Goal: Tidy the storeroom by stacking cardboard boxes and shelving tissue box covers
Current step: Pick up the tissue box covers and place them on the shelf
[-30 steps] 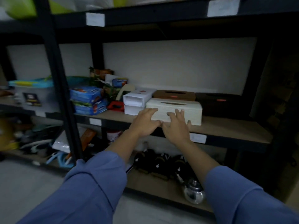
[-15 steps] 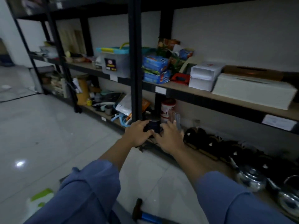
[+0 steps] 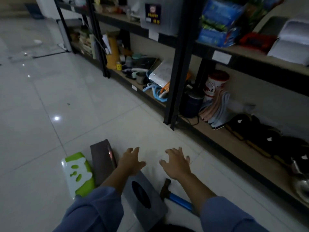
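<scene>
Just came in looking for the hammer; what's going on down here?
A person in blue sleeves holds the left hand and right hand open, gripping nothing. On the floor by them lie three tissue box covers: a grey cover, a dark brown cover and a green-and-white cover. The blue-handled hammer lies beside the grey one.

our left hand and right hand hover with fingers spread, holding nothing, over the tiled floor. on it lie a green-and-white cover, a dark brown cover and a grey cover side by side, with a blue-handled hammer just beside the grey cover.
</scene>
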